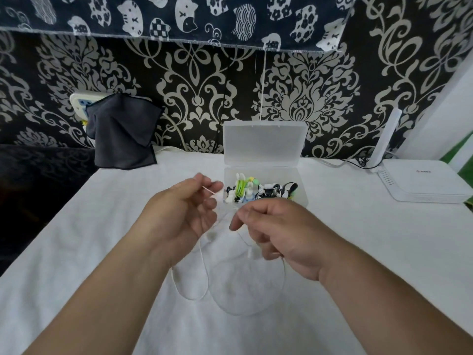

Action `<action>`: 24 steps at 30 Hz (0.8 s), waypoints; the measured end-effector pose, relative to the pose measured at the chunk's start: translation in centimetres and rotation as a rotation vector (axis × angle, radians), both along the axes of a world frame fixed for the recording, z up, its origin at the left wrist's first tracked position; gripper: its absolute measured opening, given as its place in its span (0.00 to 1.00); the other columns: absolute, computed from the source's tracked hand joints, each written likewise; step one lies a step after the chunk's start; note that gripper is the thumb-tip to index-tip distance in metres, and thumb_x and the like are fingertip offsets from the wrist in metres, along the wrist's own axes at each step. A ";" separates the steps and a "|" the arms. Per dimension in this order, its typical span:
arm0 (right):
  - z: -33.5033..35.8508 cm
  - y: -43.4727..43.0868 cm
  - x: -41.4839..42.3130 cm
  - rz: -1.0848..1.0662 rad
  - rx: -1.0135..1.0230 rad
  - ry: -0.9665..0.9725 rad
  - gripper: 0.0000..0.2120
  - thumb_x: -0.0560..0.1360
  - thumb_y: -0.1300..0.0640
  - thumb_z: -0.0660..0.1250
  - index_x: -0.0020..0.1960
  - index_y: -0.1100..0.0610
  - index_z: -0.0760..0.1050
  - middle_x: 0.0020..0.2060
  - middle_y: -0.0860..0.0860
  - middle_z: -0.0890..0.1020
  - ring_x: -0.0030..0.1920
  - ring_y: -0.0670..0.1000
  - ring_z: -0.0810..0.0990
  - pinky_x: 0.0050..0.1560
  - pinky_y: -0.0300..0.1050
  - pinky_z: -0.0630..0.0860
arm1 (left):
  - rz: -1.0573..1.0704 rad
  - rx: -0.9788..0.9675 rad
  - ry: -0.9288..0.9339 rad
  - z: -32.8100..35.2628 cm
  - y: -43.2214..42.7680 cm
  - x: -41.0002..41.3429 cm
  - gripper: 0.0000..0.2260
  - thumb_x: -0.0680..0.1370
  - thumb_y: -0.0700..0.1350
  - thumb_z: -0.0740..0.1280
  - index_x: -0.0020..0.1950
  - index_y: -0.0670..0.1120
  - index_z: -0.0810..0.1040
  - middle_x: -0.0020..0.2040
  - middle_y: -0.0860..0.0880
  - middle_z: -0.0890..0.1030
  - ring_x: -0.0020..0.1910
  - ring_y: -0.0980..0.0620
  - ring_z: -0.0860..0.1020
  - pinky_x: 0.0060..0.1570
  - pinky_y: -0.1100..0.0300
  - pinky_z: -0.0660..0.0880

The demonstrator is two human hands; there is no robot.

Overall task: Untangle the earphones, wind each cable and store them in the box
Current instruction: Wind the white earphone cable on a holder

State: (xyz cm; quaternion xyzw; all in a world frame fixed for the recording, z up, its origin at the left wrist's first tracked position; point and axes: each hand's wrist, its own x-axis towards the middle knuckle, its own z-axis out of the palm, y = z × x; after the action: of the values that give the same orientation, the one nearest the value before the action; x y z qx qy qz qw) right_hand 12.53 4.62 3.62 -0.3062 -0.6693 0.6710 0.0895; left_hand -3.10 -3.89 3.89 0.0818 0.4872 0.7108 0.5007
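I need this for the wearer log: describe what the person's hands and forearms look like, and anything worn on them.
The left hand and right hand wear no gloves, and no rings show on the fingers in view. The left forearm and right forearm run uncovered to the picture's bottom edge: no sleeves, watch, bracelet or markings visible.

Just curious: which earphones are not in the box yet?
The white earphones, pinched between left hand and right hand; green earphones and black earphones lie in the box.
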 end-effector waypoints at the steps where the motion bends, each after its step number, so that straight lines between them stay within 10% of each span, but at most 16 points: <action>1: 0.4 0.3 0.4 0.028 -0.024 0.030 0.14 0.82 0.55 0.62 0.43 0.57 0.82 0.26 0.48 0.62 0.27 0.47 0.57 0.27 0.38 0.58 | 0.044 0.053 -0.091 0.2 0.0 -0.2 0.09 0.81 0.43 0.63 0.41 0.45 0.76 0.42 0.49 0.83 0.29 0.57 0.73 0.27 0.67 0.73; 6: 2.5 2.4 3.1 0.082 -0.186 0.187 0.14 0.77 0.54 0.64 0.52 0.60 0.83 0.24 0.47 0.58 0.25 0.46 0.54 0.28 0.40 0.51 | 0.202 0.110 -0.126 0.4 -0.3 -1.1 0.07 0.77 0.45 0.68 0.54 0.46 0.77 0.51 0.46 0.85 0.33 0.54 0.75 0.30 0.64 0.76; 12: 3.6 3.5 4.8 0.052 -0.174 0.326 0.13 0.76 0.62 0.60 0.48 0.61 0.84 0.25 0.54 0.68 0.24 0.49 0.63 0.27 0.40 0.62 | 0.191 -0.373 0.625 -0.3 0.0 0.2 0.24 0.82 0.58 0.59 0.37 0.42 0.78 0.26 0.47 0.78 0.24 0.49 0.72 0.28 0.58 0.69; 15: 3.4 3.3 4.5 0.012 -0.064 0.224 0.15 0.79 0.67 0.59 0.44 0.60 0.84 0.28 0.53 0.70 0.28 0.49 0.64 0.27 0.39 0.57 | 0.380 -0.269 0.908 0.2 -0.2 1.9 0.25 0.79 0.60 0.62 0.30 0.44 0.69 0.25 0.48 0.70 0.26 0.48 0.69 0.33 0.53 0.66; 20: 2.8 2.5 4.3 0.099 0.184 0.070 0.09 0.79 0.60 0.67 0.44 0.52 0.85 0.26 0.46 0.67 0.28 0.46 0.62 0.28 0.36 0.59 | -0.300 0.075 1.074 0.1 0.1 3.8 0.24 0.66 0.56 0.77 0.61 0.57 0.75 0.52 0.57 0.84 0.57 0.61 0.79 0.58 0.62 0.73; 24: 3.6 3.3 5.4 -0.017 0.075 0.183 0.09 0.71 0.53 0.69 0.45 0.54 0.86 0.25 0.47 0.64 0.26 0.45 0.58 0.25 0.35 0.57 | -0.139 -0.184 1.151 -0.8 0.9 4.0 0.03 0.77 0.45 0.71 0.44 0.50 0.82 0.33 0.46 0.83 0.27 0.56 0.73 0.29 0.64 0.68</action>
State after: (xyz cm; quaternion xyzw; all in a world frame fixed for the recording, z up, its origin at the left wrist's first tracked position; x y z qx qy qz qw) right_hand 17.97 7.88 7.25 -0.2457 -0.6805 0.6698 0.1671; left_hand 0.86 -3.00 3.06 0.4424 0.7340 0.4722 0.2061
